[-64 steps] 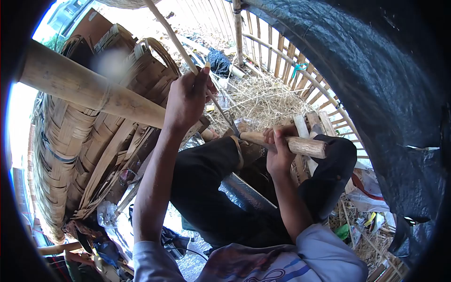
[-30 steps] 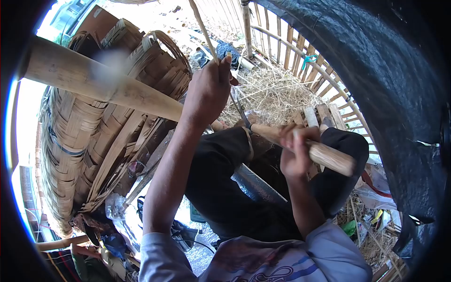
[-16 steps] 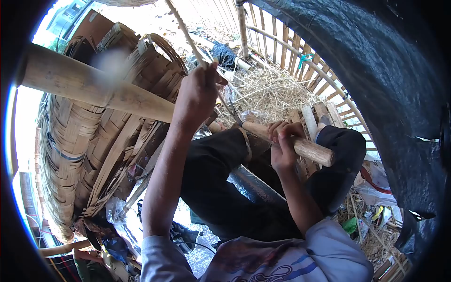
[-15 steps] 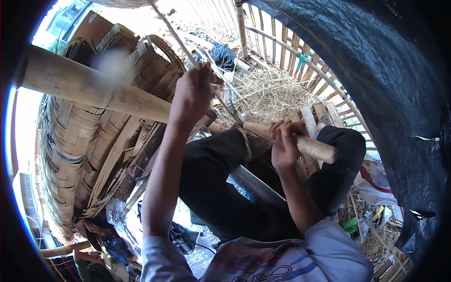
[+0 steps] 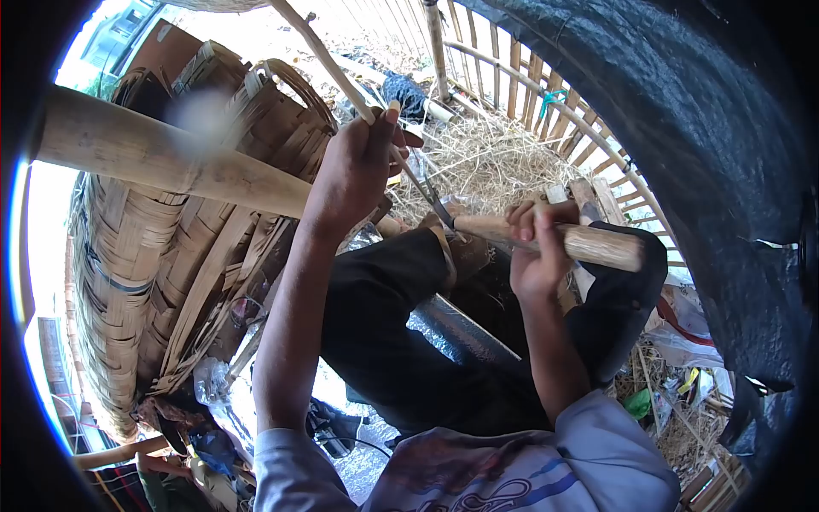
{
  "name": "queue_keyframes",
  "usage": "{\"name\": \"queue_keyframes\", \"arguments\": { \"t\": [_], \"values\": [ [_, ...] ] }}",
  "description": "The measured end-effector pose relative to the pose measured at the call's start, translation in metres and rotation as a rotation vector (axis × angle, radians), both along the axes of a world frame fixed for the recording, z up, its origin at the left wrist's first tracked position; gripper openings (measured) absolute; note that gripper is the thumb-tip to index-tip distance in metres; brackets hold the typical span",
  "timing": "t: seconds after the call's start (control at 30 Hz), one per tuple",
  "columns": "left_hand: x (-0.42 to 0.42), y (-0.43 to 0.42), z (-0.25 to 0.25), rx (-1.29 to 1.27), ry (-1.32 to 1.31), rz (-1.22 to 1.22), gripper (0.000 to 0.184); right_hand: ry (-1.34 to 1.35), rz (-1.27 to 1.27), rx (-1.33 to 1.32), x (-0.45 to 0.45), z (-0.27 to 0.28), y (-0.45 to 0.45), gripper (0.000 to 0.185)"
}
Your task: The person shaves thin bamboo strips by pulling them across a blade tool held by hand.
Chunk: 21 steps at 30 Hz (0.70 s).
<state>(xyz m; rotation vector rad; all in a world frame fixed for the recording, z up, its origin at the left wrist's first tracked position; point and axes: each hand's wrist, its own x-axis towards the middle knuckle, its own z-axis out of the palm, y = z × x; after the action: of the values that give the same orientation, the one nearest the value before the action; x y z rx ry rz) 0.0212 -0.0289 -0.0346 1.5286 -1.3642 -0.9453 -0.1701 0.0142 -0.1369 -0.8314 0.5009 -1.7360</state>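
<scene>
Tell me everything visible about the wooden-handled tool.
The wooden-handled tool has a thick, pale brown handle that looks like plain wood, with a blunt, slightly blurred butt end. From its other end juts a narrow, dark grey blade, apparently metal, angled up and away. The right hand grips the handle around its middle; in the view, the butt end overlaps the dark trouser leg. The blade meets the thin stick in view; actual contact is unclear.
</scene>
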Motion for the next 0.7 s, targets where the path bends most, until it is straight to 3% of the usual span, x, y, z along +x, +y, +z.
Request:
{"name": "queue_keyframes", "arguments": {
  "t": [0.1,0.17,0.23,0.27,0.4,0.5,0.57,0.63,0.7],
  "values": [
    [0.0,0.002,-0.002,-0.019,0.02,-0.025,0.042,-0.188,0.015,-0.25,-0.009,0.028,0.001,0.011],
    [-0.001,0.0,-0.001,-0.036,-0.075,-0.075,0.042,-0.156,0.03,-0.224,-0.005,0.011,0.003,0.014],
    [-0.004,-0.001,0.001,-0.037,-0.052,-0.066,0.044,0.059,-0.009,0.004,0.005,-0.035,0.004,0.016],
    [-0.001,-0.003,-0.001,-0.016,-0.096,-0.047,0.044,-0.01,0.03,0.103,0.011,-0.051,0.005,0.017],
    [0.0,-0.005,0.001,0.014,-0.023,-0.003,0.046,-0.172,-0.014,-0.026,0.004,-0.017,0.003,0.014],
    [-0.001,-0.002,-0.001,-0.005,-0.024,-0.002,0.046,-0.075,-0.01,-0.199,-0.005,0.021,0.007,0.014],
    [-0.001,-0.005,-0.001,-0.01,-0.101,-0.017,0.045,0.002,-0.011,-0.255,0.001,0.012,0.007,0.014],
    [0.0,-0.005,0.002,-0.009,-0.118,-0.044,0.044,0.171,0.014,0.018,0.01,-0.023,0.016,0.01],
    [0.001,-0.005,0.006,0.093,-0.106,-0.028,0.037,0.042,0.017,-0.032,0.011,-0.025,0.008,0.007]
  ]
}}
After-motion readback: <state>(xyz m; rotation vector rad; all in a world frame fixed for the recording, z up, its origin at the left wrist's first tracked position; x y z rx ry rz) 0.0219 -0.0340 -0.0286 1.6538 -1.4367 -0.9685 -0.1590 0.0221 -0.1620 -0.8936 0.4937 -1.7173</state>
